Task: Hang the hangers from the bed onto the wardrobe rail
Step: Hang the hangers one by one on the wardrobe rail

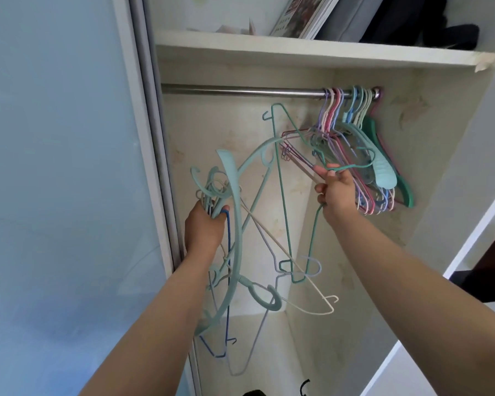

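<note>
Dangling in a tangle, a bunch of hangers (pixel 235 224) is gripped near its hooks by the left hand (pixel 205 230), below the wardrobe rail (pixel 240 90). The right hand (pixel 336 190) pinches one green wire hanger (pixel 280 181) beside the hung hangers (pixel 363 144) crowded at the rail's right end. A shelf (pixel 297 52) sits above.

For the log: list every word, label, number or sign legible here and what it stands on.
Nothing can be read.
Framed print on the top shelf: dark marks like print or figures, too blurred to read.
Hangers on the rail, and those in the left hand and right hand: no lettering visible.
</note>
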Demonstrator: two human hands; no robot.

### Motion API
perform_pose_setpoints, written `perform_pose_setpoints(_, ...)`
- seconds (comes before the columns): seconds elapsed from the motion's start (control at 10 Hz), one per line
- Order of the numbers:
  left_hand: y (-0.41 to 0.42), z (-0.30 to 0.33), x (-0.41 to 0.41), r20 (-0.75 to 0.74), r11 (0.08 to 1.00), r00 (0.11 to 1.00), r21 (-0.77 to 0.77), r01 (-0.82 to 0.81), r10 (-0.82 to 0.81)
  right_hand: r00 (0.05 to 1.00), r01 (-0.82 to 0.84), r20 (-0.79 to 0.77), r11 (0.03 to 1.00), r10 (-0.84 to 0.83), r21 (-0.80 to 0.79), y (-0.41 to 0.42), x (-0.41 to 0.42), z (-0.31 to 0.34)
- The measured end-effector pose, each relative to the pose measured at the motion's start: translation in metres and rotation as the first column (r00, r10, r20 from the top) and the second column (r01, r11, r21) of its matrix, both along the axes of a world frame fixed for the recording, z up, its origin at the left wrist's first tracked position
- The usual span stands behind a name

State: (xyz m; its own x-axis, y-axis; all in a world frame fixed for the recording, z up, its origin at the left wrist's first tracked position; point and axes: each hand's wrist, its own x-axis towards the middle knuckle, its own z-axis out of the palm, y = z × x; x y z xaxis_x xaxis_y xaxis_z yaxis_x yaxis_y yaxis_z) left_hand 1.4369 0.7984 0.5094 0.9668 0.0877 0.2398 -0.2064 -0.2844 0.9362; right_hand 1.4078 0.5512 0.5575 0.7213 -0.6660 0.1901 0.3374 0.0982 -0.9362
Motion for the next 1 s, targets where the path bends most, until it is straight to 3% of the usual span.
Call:
perform_pose_setpoints(0.2,-0.004,0.004,0.001,0.003,0.999,1.0,0.029,-0.027,0.027,0.998,0.013,-0.051,0.949,-0.031,-0.316,0.005,0.016,0.001)
perform_pose_setpoints(0.3,-0.005,0.008,0.004,0.004,0.996,0.996,0.01,-0.091,0.09,0.976,0.022,-0.167,0.832,-0.137,-0.554,0.006,0.033,0.016)
perform_pose_setpoints(0.4,-0.005,0.016,0.01,-0.009,0.99,0.99,-0.006,-0.143,0.143,0.935,0.051,-0.231,0.744,-0.271,-0.666,0.0,0.048,0.046)
perform_pose_setpoints(0.5,-0.007,0.024,0.013,-0.045,0.987,0.986,-0.002,-0.161,0.161,0.918,0.1,-0.202,0.691,-0.342,-0.716,-0.005,0.075,0.091)
perform_pose_setpoints(0.6,-0.01,0.027,0.015,-0.072,0.991,0.989,0.001,-0.133,0.132,0.924,0.121,-0.198,0.741,-0.327,-0.661,-0.009,0.089,0.121)
perform_pose_setpoints(0.7,-0.015,0.025,0.017,-0.085,0.995,0.993,-0.031,-0.091,0.088,0.867,0.012,-0.335,0.688,-0.37,-0.726,-0.006,0.089,0.131)
perform_pose_setpoints(0.8,-0.019,0.023,0.018,-0.079,0.994,0.996,-0.093,-0.05,0.043,0.71,-0.21,-0.423,0.403,-0.563,-0.891,-0.011,0.092,0.137)
perform_pose_setpoints(0.9,-0.02,0.025,0.019,-0.089,0.989,0.996,-0.146,-0.015,0.002,0.718,-0.195,-0.499,0.549,-0.485,-0.813,-0.023,0.091,0.137)
perform_pose_setpoints(1.0,-0.017,0.029,0.015,-0.124,0.969,0.99,-0.246,0.035,-0.067,0.811,-0.082,-0.452,0.693,-0.372,-0.716,-0.041,0.092,0.12)
